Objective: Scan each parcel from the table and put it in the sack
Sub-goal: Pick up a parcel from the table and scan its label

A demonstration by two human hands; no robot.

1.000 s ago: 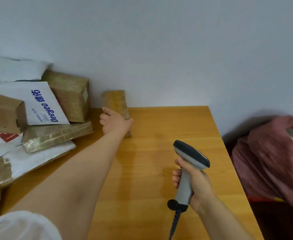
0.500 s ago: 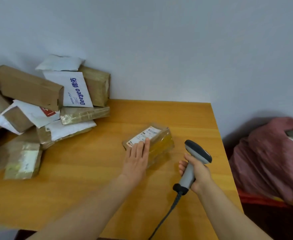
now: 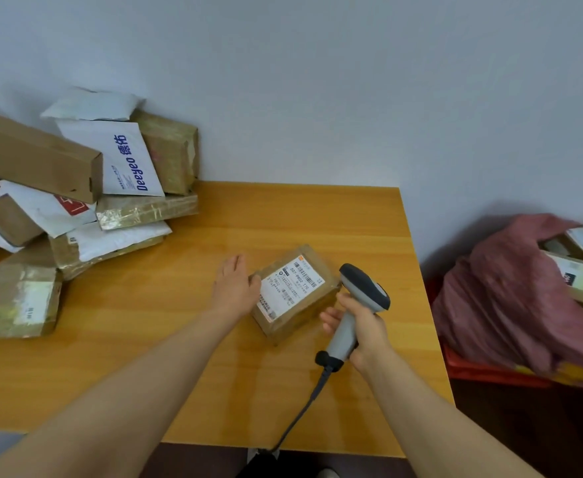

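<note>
A: Gripping the scanner [image 3: 364, 291] by its handle with the right hand [image 3: 362, 326], fingers curled right round it. Steadying with the left hand [image 3: 236, 288], fingers straight, thumb touching the near-left end of the parcel [image 3: 293, 319], nothing pinched.

B: Lying where?

A: Flat on the table [image 3: 214, 374], label [image 3: 291, 286] up, between both hands, just beside the scanner's nose.

B: Any tips for a clean read?

A: Probably worth tipping the nose down and back a little, to face the barcode along the label's far edge; seems too close and too level to catch it. Press lightly with the left to stop any sliding, and stay off the print. Leave slack in the cable [image 3: 303, 408].

B: Then?

A: Lift and drop into the sack [image 3: 496, 294], past the table's right edge, already holding a few. Afterwards, back to the pile [image 3: 76, 201] at far left, well apart from all this.
</note>
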